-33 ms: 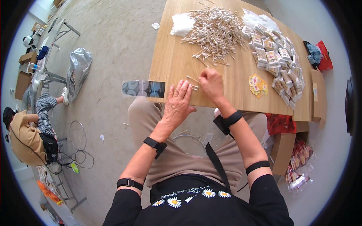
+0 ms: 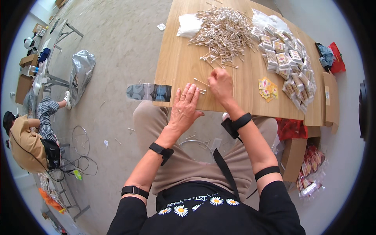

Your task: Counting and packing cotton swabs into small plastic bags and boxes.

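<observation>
My left hand (image 2: 185, 106) lies flat at the table's front edge, fingers stretched out. Cotton swab tips poke out from beside its fingers; how many lie under the palm is hidden. To its right, my right hand (image 2: 221, 85) is closed with the fingers curled in, and whatever it may hold is hidden. One cotton swab (image 2: 201, 82) lies slantwise on the wood between the two hands. Beyond them spreads a big loose heap of cotton swabs (image 2: 225, 33). Small yellow-and-white cards (image 2: 268, 89) lie to the right of my right hand.
The wooden table (image 2: 176, 58) carries many bagged swab packs (image 2: 288, 58) on the right and white plastic bags (image 2: 189, 25) at the far left. A dark, patterned clear strip (image 2: 149, 92) overhangs the left edge. Cardboard boxes (image 2: 295, 156) stand at right. Another person (image 2: 29, 143) sits far left.
My right hand has shifted very slightly to the right and away from me, still closed. The left hand and the swabs have not visibly moved.
</observation>
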`<state>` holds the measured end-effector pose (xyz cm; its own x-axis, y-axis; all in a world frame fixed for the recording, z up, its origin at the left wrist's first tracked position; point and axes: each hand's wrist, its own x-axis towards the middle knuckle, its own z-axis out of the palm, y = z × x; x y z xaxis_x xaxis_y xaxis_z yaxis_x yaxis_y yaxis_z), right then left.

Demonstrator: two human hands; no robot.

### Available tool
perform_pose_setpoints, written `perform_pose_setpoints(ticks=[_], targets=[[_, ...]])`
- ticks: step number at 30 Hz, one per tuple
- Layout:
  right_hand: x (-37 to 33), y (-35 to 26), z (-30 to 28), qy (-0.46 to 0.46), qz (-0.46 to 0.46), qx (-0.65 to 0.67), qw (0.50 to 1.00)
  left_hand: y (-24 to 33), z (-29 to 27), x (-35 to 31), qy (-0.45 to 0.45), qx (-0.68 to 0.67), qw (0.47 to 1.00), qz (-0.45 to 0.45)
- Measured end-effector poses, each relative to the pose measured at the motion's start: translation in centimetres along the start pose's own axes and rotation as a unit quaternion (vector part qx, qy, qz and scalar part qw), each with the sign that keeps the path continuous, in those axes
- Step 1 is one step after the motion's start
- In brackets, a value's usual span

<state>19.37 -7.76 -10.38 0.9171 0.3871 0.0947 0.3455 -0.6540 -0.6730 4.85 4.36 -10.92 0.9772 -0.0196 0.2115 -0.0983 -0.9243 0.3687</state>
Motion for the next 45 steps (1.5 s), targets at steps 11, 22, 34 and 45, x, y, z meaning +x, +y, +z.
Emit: perform_pose_setpoints(ticks=[11,22,34,45], targets=[[3.0,2.4,-0.1,0.087,-0.059,-0.204,0.973,0.4,-0.2,0.0,-0.002,0.008,1.000,-0.005],[-0.3,1.2,-0.7,-0.005,-0.120,-0.153,0.981,0.3,-0.1,0.0,0.001,0.009,1.000,-0.005],[-0.4,1.4,-1.3,0.000,-0.135,-0.141,0.981,0.3,0.2,1.0,-0.008,-0.016,1.000,0.004],[0.0,1.7,-2.2,-0.089,-0.147,-0.087,0.981,0.5,0.9,2.0,-0.033,0.007,0.999,0.015]])
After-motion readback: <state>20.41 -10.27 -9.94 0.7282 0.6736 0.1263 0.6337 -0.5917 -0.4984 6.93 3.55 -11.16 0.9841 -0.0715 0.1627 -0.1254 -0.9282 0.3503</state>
